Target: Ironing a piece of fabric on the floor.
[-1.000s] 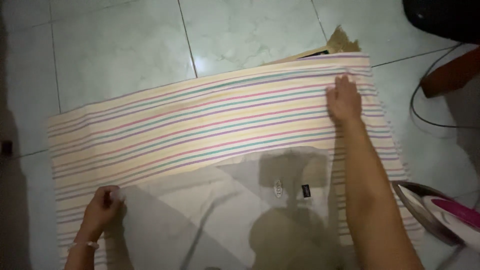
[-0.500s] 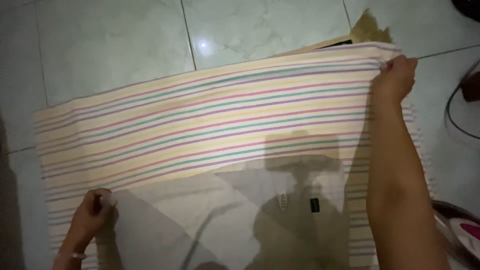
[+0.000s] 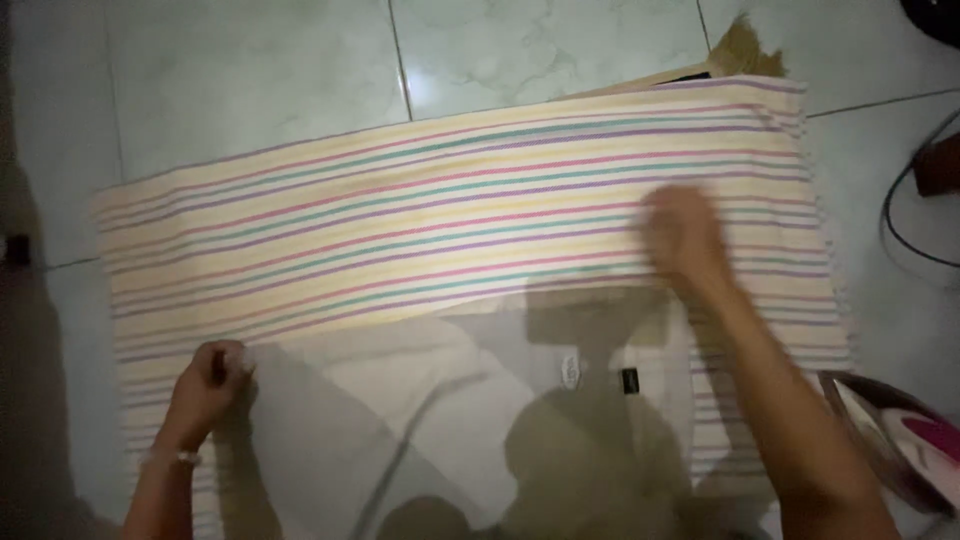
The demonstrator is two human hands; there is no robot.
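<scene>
while the left hand (image 3: 205, 390) pinches the pale garment (image 3: 440, 420), the blurred right hand (image 3: 683, 238) lies on the striped cloth (image 3: 420, 220), finger spread unclear.

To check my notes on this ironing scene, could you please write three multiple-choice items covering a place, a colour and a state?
1. Where is the iron?
A. lower right corner
B. upper left corner
C. on the cloth's middle

2. What colour is the iron's top?
A. blue
B. pink
C. green

3. What is the left hand doing?
A. lifted in the air
B. gripping the iron
C. pinching the pale garment at its edge

Answers: 1 A, it sits beside the striped cloth at lower right; 2 B, pink shows there; 3 C, its fingers close on the garment's corner.
</scene>
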